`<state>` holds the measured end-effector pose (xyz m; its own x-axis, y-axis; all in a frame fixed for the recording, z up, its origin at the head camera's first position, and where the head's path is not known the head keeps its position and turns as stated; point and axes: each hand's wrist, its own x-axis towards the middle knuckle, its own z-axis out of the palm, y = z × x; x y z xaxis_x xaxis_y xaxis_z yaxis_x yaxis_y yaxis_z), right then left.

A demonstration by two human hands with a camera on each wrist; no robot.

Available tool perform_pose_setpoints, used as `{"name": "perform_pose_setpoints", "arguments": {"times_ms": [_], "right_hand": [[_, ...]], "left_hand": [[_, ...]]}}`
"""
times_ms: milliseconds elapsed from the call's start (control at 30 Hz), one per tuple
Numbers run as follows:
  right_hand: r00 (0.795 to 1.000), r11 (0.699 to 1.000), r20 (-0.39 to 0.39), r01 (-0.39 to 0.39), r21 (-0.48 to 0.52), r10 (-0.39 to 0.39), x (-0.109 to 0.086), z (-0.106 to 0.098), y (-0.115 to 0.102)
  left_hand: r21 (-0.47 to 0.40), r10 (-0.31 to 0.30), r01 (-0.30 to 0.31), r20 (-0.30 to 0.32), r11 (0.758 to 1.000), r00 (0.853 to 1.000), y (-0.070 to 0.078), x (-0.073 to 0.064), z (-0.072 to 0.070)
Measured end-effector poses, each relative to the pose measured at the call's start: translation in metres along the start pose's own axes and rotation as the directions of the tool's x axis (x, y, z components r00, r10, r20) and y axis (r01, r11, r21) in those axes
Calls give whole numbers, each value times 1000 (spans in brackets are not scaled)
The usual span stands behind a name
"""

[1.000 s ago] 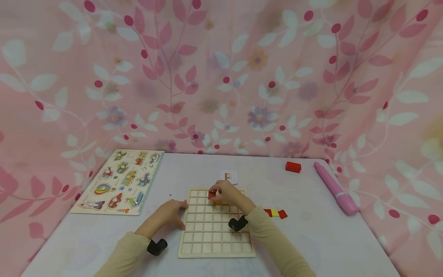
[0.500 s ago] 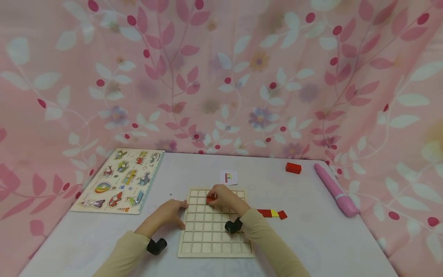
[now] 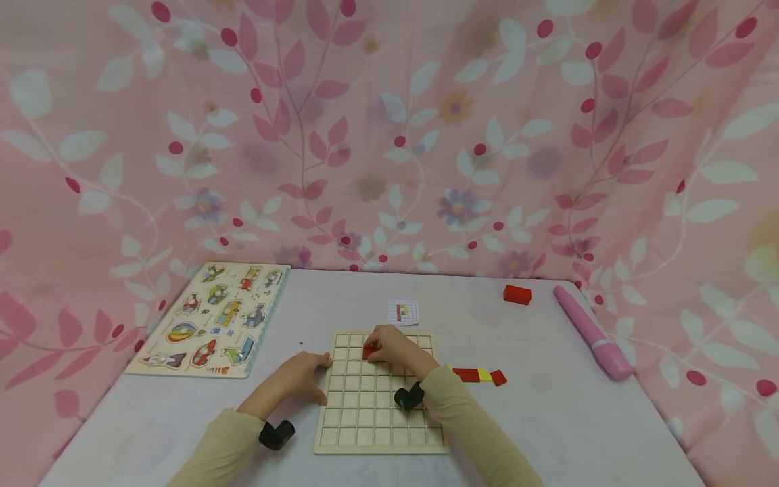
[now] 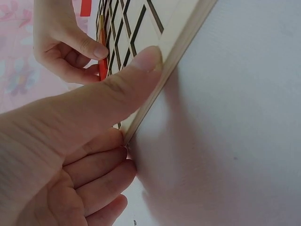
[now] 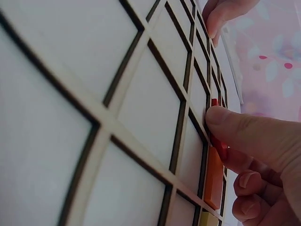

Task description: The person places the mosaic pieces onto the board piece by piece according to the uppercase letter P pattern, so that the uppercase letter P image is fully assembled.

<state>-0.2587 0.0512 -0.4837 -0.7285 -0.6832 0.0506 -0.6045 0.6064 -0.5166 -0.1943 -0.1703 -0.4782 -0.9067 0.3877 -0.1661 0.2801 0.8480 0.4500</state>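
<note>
My right hand (image 3: pixel 395 348) pinches a small red tile (image 3: pixel 368 353) at the far part of a pale wooden grid board (image 3: pixel 365 418). In the right wrist view the thumb lies on that red tile (image 5: pixel 218 143), directly beside an orange tile (image 5: pixel 214 181) and a yellow tile (image 5: pixel 209 219) in the grid. Whether the red tile is fully seated in its cell, I cannot tell. At the board's left edge rests my left hand (image 3: pixel 297 376), thumb and forefinger apart. Its thumb (image 4: pixel 127 84) lies on the rim in the left wrist view.
Right of the board lies a row of red and yellow tiles (image 3: pixel 467 375). Behind it is a small pattern card (image 3: pixel 403 312). A red block (image 3: pixel 517 295) and a pink pen-shaped object (image 3: pixel 593 333) are at the right; a picture puzzle (image 3: pixel 209 318) is at the left.
My right hand has shifted slightly left and nearer with the red tile, then stayed almost still over the last half second. The left hand keeps its place at the board's edge.
</note>
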Motion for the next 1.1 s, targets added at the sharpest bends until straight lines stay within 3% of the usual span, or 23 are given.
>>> {"name": "perform_pose_setpoints", "arguments": {"times_ms": [400,600,733,967,1100], "right_hand": [[999,999,-13,44,-3,-44,-1,-6,0],[999,996,-50,24,88,-20,-12,-26,-3],[994,989,-107,33,145,-17,-25,-41,-5],[964,991,-246,116,65,-96,-50,-66,3],[959,994,-276,87,61,-67,-62,-77,12]], "left_hand": [[1,18,-18,-8,1000,1000,-1,1,-1],[14,22,-22,-8,1000,1000,-2,0,-1],[31,31,-31,0,999,1000,-1,-1,-1],[47,31,-31,5,998,1000,2,0,0],[49,33,-33,-2,998,999,1,0,1]]}}
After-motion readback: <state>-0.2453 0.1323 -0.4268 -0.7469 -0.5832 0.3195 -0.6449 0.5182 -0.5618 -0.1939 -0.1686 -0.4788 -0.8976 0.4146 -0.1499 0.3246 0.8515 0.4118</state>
